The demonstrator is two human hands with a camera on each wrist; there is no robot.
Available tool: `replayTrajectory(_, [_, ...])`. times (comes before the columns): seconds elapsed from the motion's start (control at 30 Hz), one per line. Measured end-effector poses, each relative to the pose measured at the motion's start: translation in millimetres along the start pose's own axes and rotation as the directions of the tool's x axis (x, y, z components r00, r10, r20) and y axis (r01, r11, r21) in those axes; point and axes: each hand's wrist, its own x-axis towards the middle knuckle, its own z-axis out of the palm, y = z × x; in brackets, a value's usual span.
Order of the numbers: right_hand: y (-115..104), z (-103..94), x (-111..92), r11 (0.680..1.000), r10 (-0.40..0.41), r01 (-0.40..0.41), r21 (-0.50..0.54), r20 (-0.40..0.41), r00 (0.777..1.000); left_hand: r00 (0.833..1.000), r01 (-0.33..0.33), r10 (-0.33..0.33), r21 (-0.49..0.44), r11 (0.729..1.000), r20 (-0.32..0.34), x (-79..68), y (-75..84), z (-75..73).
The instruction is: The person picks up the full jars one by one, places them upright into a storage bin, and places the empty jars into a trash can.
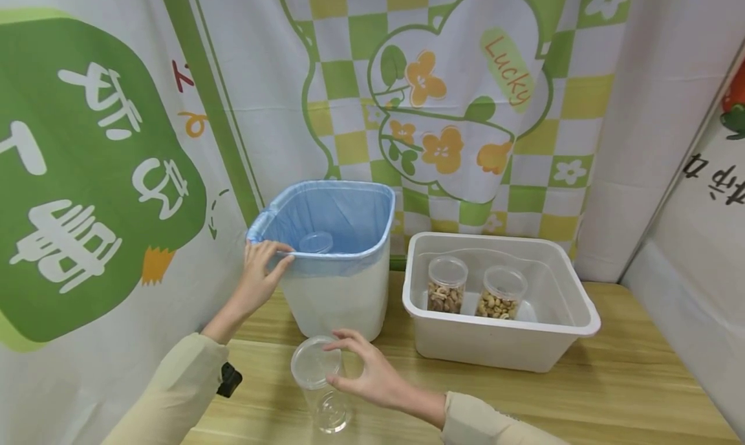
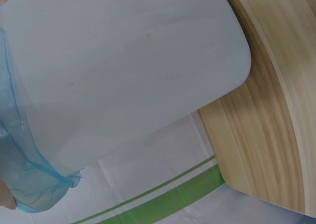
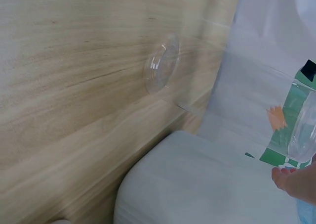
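Observation:
In the head view, my left hand (image 1: pixel 263 270) grips the front left rim of a white trash bin (image 1: pixel 343 303) lined with a blue bag (image 1: pixel 361 215). A fingertip touches the bag's edge in the left wrist view. Inside the bin a round clear lid or jar top (image 1: pixel 316 242) shows. My right hand (image 1: pixel 372 377) has thumb and fingers around the right side of the lid of a clear, empty jar (image 1: pixel 326 400), which stands upright in front of the bin. In the right wrist view its fingers (image 3: pixel 291 180) lie right at the lid's edge.
A white plastic tub (image 1: pixel 483 345) stands right of the bin. Two lidded jars of nuts, one of brown pieces (image 1: pixel 446 296) and one of paler cashews (image 1: pixel 497 303), stand inside it. A wooden tabletop (image 1: pixel 617 367) lies below, with printed curtains (image 1: pixel 570 128) behind and beside.

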Motion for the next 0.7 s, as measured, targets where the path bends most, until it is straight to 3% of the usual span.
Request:
replayTrajectory(0.4, [7,12.3,-8,0.999,0.03,-0.03,0.016,-0.008,1.0,1.0,-0.012,0.012,0.003,1.0,-0.015,0.6,-1.0,0.9])
replayTrajectory(0.7, [12,20.6,-11,0.999,-0.001,0.003,0.051,-0.05,0.999,1.0,-0.013,0.013,0.002,1.0,-0.021,-0.1,-0.4,1.2])
